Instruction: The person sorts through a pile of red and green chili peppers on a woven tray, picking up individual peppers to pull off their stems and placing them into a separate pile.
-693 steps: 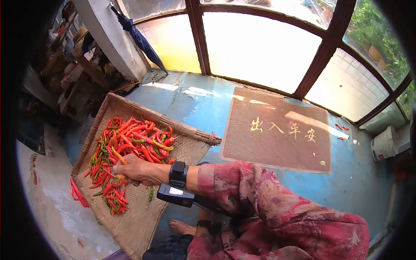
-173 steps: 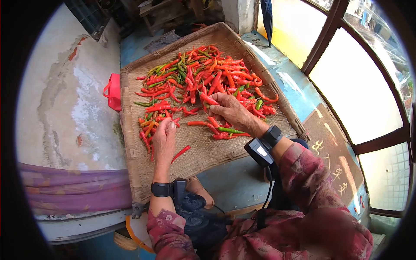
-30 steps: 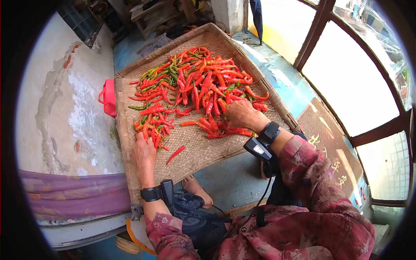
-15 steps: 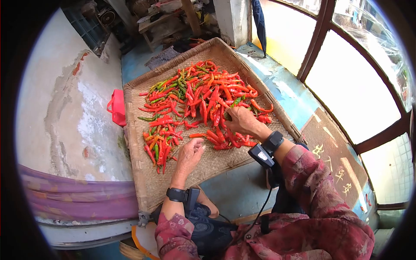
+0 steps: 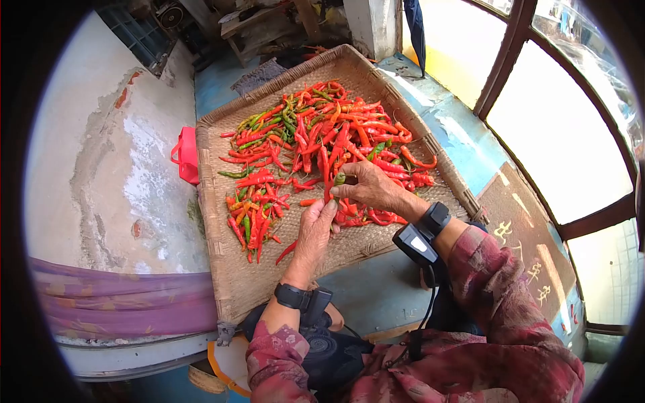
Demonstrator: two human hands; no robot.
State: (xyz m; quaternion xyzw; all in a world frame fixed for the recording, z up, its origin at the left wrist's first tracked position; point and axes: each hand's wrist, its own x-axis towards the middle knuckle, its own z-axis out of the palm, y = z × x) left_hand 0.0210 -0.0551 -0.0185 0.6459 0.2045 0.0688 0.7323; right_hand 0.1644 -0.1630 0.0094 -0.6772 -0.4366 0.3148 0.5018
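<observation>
A large heap of red chili peppers (image 5: 336,134), with some green and orange ones, lies in a shallow woven tray (image 5: 265,285). My left hand (image 5: 314,232) is closed over the near part of the tray, its thumb and fingers pinched round a red chili pepper (image 5: 328,191) that points upward. Close beside it, my right hand (image 5: 373,185) pinches a greenish chili pepper (image 5: 340,179) between thumb and forefinger. The fingertips of both hands nearly meet. Another red chili pepper (image 5: 287,252) shows beside my left wrist. A smaller pile of mixed chili peppers (image 5: 255,218) sits to the left.
A pink-red bag (image 5: 186,156) stands between the tray and the peeling wall (image 5: 111,168). A dark folded umbrella (image 5: 414,33) hangs by the window frames at right. A brown mat (image 5: 514,215) lies on the blue floor.
My right hand has come from the heap toward my left hand, bringing a greenish chili pepper. My left hand has risen to the right and closed. The camera view has shifted slightly.
</observation>
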